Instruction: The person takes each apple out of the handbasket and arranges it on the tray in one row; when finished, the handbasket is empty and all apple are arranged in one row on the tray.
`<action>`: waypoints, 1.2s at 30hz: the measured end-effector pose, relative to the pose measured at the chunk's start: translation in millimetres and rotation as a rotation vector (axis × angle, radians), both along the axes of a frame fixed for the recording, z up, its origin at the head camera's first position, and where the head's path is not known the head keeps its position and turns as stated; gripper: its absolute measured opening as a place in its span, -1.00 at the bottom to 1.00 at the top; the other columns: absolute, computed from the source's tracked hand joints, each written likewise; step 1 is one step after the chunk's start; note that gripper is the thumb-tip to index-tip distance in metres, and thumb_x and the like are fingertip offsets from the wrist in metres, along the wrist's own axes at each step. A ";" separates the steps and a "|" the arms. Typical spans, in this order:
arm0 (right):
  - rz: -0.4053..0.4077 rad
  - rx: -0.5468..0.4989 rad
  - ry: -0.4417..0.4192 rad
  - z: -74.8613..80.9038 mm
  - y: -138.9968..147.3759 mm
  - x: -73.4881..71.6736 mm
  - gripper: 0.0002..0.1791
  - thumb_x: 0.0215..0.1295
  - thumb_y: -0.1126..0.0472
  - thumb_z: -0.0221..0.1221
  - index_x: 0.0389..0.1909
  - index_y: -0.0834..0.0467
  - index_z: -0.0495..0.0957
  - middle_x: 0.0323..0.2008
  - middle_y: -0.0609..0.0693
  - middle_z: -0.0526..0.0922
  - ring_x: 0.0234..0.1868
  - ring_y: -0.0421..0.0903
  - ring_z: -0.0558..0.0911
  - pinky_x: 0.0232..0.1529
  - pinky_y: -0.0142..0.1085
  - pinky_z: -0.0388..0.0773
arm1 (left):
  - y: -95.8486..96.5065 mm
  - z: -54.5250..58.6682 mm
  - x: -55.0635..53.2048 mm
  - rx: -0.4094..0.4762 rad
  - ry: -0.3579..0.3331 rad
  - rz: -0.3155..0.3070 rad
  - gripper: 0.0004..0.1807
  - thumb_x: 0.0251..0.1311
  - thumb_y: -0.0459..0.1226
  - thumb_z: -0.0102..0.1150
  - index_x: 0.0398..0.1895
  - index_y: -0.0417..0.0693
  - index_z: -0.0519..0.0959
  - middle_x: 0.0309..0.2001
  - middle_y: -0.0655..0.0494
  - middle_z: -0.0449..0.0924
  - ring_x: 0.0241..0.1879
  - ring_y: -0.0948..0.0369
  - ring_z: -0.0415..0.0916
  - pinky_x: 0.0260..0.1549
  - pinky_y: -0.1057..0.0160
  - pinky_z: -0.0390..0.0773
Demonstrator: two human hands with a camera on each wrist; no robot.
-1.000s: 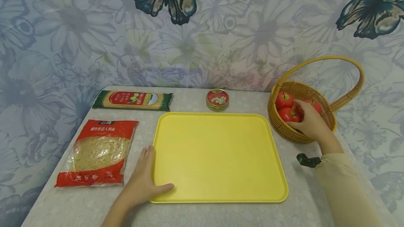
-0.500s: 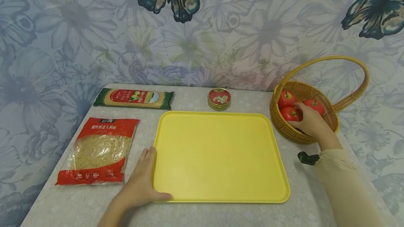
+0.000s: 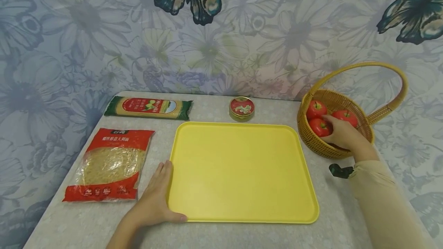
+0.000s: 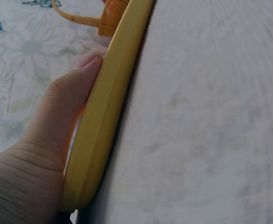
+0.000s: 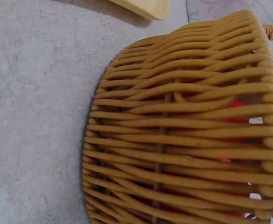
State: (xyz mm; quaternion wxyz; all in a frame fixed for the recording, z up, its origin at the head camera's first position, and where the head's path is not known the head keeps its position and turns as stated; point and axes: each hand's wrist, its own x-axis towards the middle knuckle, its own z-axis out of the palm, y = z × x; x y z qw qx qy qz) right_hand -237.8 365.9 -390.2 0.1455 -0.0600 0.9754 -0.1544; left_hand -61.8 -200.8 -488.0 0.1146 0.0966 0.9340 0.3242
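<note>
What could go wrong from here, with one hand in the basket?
1. The right grip is down in the basket, close against red fruit; lifting out might dislodge a neighbouring piece.
2. The left grip is at the edge of the yellow tray, so no second hand steadies the basket; a bump could tip or drag it.
3. The right grip is partly hidden, so a poor hold could go unnoticed.

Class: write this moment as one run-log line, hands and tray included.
left hand: touching left side of yellow tray | right hand: inside wicker basket, at red fruit; grip unclear | tray: flat on table
</note>
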 end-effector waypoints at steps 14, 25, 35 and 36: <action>0.020 -0.072 0.100 -6.9 0.1 3.5 0.02 0.05 -0.01 0.47 0.42 0.30 0.15 0.30 0.37 0.34 0.27 0.35 0.36 0.28 0.35 0.27 | -0.5 -5.3 0.1 -0.016 0.006 -0.007 0.76 -0.63 0.47 0.49 0.61 -0.04 -0.36 0.63 -0.09 -0.40 0.60 -0.11 -0.49 0.48 -0.26 -0.18; -0.062 -0.200 0.159 -5.7 5.9 7.4 0.11 0.04 -0.02 0.48 0.47 0.24 0.03 0.35 0.38 0.22 0.29 0.37 0.33 0.21 0.40 0.32 | 1.1 -2.1 -0.2 -0.003 -0.002 -0.006 0.77 -0.63 0.44 0.52 0.61 -0.04 -0.37 0.63 -0.08 -0.41 0.60 -0.10 -0.50 0.47 -0.28 -0.17; -0.104 -0.290 0.269 -3.9 0.7 8.9 0.11 0.02 -0.02 0.50 0.44 0.29 0.05 0.32 0.37 0.20 0.27 0.35 0.31 0.20 0.40 0.33 | 1.0 1.7 0.6 -0.011 -0.006 -0.003 0.76 -0.63 0.43 0.53 0.61 -0.07 -0.34 0.62 -0.12 -0.40 0.60 -0.11 -0.49 0.49 -0.25 -0.20; -0.111 -0.292 0.268 -3.7 0.1 9.3 0.11 0.02 -0.03 0.49 0.45 0.28 0.05 0.32 0.37 0.22 0.27 0.35 0.32 0.21 0.40 0.32 | 1.0 2.1 0.4 -0.010 -0.008 -0.003 0.76 -0.62 0.43 0.53 0.61 -0.07 -0.34 0.62 -0.12 -0.40 0.60 -0.11 -0.49 0.48 -0.27 -0.18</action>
